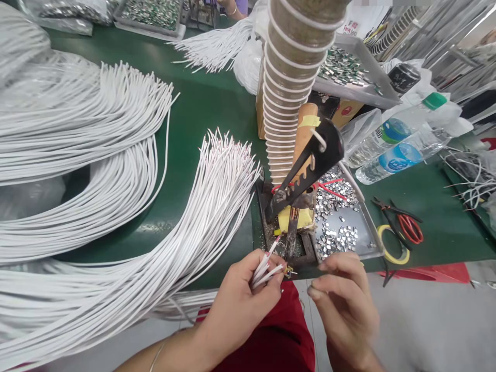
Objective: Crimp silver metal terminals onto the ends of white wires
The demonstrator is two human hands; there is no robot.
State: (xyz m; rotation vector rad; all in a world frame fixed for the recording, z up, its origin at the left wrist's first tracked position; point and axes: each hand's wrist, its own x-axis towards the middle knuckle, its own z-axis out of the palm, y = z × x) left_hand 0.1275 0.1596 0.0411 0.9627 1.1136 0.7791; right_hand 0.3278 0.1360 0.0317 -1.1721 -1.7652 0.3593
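Smooth white plastic-sheathed wires [116,227], shiny metal clips [337,235], matt green tabletop [205,119].

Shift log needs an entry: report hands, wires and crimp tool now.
Left hand grips white wire ends. Right hand beside them, fingers curled, contents unclear. Crimp tool just ahead, metal clips beside it.

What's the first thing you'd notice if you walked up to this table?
Big heaps of white wires spread over the green table on the left. In the middle stands a small press beside a tray of shiny metal clips. In front, the left hand pinches a few wire ends while the right hand curls close by.
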